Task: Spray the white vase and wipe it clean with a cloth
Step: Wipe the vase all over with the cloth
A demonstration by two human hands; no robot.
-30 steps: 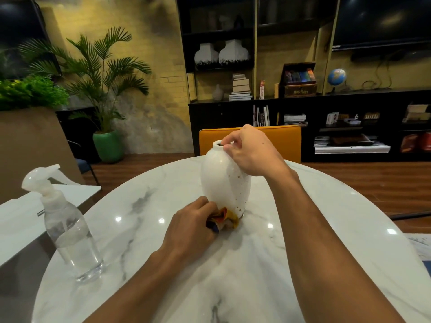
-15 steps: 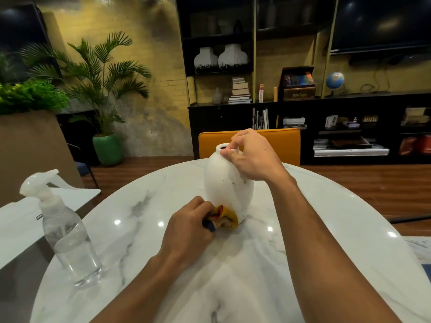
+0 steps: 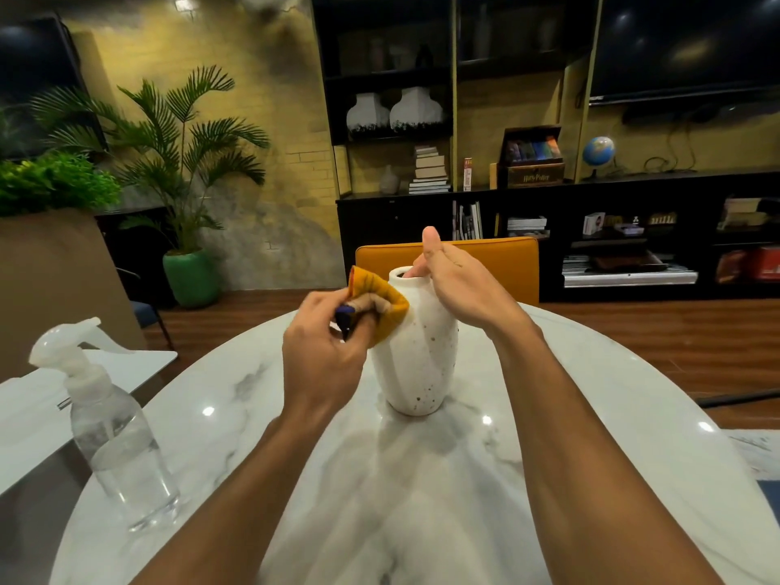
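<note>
White speckled ceramic vase (image 3: pixel 415 365) stood upright at middle of round white marble table (image 3: pixel 591 415). Mustard-yellow cloth (image 3: pixel 382 295) bunched in left hand (image 3: pixel 323 356), fingers curled round it. Cloth pressed against vase's upper left shoulder, just below neck. Vase steadied by right hand (image 3: pixel 462 285): fingers hooked over rim into mouth, thumb raised clear. Clear plastic spray bottle (image 3: pixel 114 437) stood upright near table's left edge, well apart from vase, untouched. Orange chair (image 3: pixel 498 259) seen behind table.
</note>
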